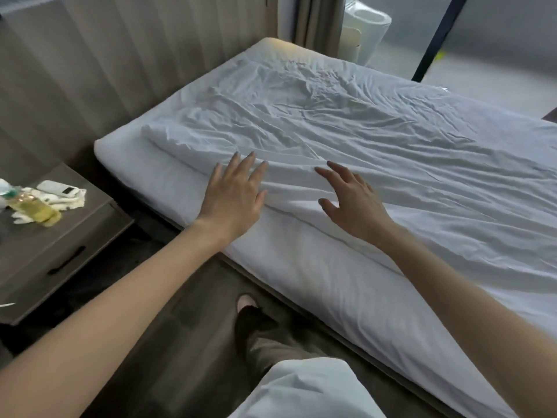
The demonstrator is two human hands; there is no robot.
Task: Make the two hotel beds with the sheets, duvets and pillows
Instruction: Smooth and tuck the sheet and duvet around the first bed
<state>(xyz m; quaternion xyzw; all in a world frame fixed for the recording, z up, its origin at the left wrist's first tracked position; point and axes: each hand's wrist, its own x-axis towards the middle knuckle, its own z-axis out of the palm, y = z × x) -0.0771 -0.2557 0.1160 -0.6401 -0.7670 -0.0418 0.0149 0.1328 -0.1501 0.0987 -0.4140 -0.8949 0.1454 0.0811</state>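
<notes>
A white, wrinkled duvet lies spread over a bed whose mattress is covered in a white sheet. The duvet's near edge runs along the bed side close to me. My left hand rests flat, fingers straight, on that edge near the head end. My right hand is just to its right with fingers spread and slightly bent over the duvet; neither hand holds anything. No pillows are in view.
A dark nightstand at the left carries a yellow bottle, a white remote and a cloth. A panelled headboard wall runs behind the bed. My leg and foot stand on the dark floor beside the bed.
</notes>
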